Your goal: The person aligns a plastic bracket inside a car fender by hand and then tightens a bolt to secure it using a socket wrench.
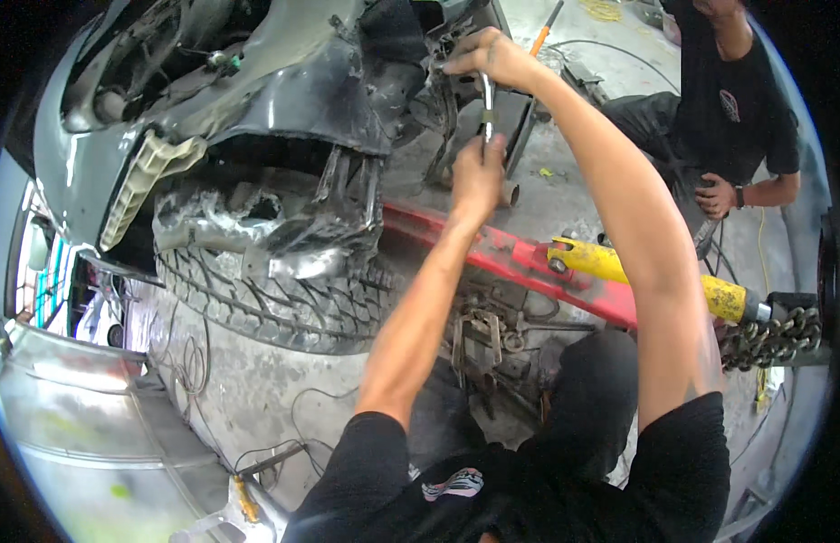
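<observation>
My left hand [479,181] is closed round the lower end of a shiny metal wrench [488,107], which stands almost upright in the view. At the wrench's upper end, my right hand [494,60] curls over the tool, its fingertips against the torn metal [441,77] at the vehicle's front end. That hand hides the wrench's head and whatever it sits on. Left of my hands is the stripped grey vehicle body [302,100], with a bare wheel arch above a chunky, dusty tire [284,303].
A red steel beam [510,258] runs below my arms, joined to a yellow cylinder [637,270] with a heavy chain [773,339]. Clamps and tools [488,339] lie between my knees. Another person [732,118] crouches at right. Cables [194,362] trail over the floor beside a loose silver panel [85,425].
</observation>
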Demonstrator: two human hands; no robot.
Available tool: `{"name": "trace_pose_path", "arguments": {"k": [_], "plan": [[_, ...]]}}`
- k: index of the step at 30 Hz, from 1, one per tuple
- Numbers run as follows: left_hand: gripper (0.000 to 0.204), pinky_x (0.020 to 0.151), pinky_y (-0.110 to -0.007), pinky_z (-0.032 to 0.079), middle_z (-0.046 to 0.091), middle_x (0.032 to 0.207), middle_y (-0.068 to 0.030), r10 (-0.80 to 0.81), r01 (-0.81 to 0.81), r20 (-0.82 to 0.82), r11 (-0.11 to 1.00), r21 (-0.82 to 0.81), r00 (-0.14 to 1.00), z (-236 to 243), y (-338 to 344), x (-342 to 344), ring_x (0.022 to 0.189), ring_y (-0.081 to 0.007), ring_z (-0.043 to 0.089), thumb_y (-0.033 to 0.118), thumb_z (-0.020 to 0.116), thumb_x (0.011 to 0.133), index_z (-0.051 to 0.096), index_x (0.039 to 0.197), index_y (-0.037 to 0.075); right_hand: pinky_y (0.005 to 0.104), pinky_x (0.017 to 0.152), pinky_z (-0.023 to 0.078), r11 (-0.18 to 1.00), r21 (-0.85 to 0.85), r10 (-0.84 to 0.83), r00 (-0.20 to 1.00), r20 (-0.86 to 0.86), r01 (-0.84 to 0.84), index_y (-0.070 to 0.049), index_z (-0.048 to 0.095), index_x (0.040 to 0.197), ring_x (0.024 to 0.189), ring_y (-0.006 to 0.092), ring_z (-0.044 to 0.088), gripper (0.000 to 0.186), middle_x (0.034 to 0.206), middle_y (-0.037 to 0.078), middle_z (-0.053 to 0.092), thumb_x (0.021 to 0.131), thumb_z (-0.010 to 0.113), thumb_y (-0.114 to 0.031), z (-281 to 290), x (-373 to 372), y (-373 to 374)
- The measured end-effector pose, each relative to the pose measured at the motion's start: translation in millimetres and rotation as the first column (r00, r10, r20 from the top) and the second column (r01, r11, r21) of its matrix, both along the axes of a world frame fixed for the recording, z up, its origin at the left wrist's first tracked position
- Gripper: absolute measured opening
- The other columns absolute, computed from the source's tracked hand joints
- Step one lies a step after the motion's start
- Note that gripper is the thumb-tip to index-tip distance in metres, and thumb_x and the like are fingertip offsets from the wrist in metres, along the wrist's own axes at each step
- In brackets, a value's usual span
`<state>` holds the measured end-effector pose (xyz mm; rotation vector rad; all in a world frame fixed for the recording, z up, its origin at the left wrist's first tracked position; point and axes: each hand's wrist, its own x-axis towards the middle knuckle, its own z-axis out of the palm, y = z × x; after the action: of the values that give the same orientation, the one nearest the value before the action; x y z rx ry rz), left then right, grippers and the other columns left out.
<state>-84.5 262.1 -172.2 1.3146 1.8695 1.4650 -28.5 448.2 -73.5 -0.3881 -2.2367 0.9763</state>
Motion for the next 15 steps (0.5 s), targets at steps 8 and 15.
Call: {"name": "trace_pose_path", "arguments": {"k": [8,15], "plan": [[0.031,0.042,-0.029,0.033,0.048,0.059,0.0033,-0.135,0.15,0.219,0.987,-0.053,0.966,41.6,-29.0,-2.9,0.048,-0.0107,0.046,0.031,0.055,0.107,0.062,0.096,0.003,0.0319,0.05,0.043,0.929,-0.362,-0.085,0.996,-0.026,0.07,-0.002,0.075,0.088,0.056,0.0167,0.059,0.022,0.069,0.003,0.063,0.081,0.081,-0.022,17.9,6.7,-21.5],[0.028,0.067,-0.034,0.05,0.069,0.082,-0.0107,-0.097,0.108,-0.139,0.991,0.075,0.986,-39.0,56.1,-25.4,0.069,-0.0174,0.062,0.025,0.058,0.104,0.064,0.111,-0.002,0.0407,0.063,0.052,0.92,0.293,-0.19,0.95,-0.249,0.261,0.0,0.075,0.102,0.068,0.0289,0.07,0.03,0.077,0.016,0.07,0.088,0.076,-0.027,-18.7,17.5,-28.3]]}}
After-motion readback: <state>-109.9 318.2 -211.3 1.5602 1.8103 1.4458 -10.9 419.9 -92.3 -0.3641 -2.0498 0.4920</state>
